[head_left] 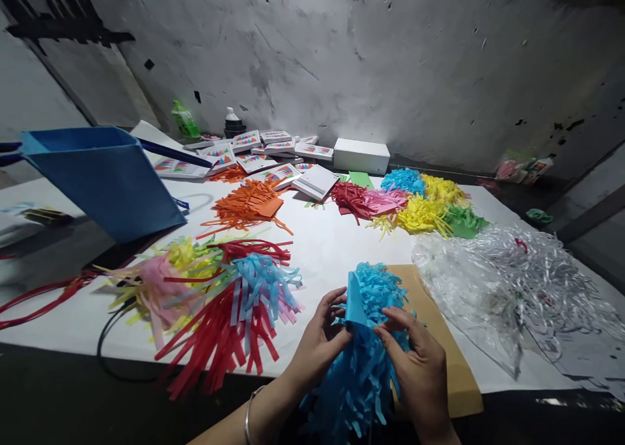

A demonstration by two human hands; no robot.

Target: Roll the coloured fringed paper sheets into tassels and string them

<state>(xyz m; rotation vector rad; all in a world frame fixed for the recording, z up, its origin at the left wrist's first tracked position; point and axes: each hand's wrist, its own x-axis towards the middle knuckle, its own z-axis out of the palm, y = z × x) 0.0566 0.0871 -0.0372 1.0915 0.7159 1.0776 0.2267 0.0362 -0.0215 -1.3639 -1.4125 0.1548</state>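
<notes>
A bundle of blue fringed tissue paper hangs between my two hands at the front edge of the table, its cut strips spreading up and down. My left hand pinches the plain, uncut band at its left side. On the other side, my right hand grips the same paper between thumb and fingers. Under and behind the bundle lies a brown paper sheet. Left of my hands are red tissue strips with light blue tissue strips on top, and pink tissue strips.
A blue paper bag stands at left. Orange fringes, yellow fringes and red fringes lie farther back. Several flat boxes and a white box line the wall. Clear plastic and shiny strips heap at right.
</notes>
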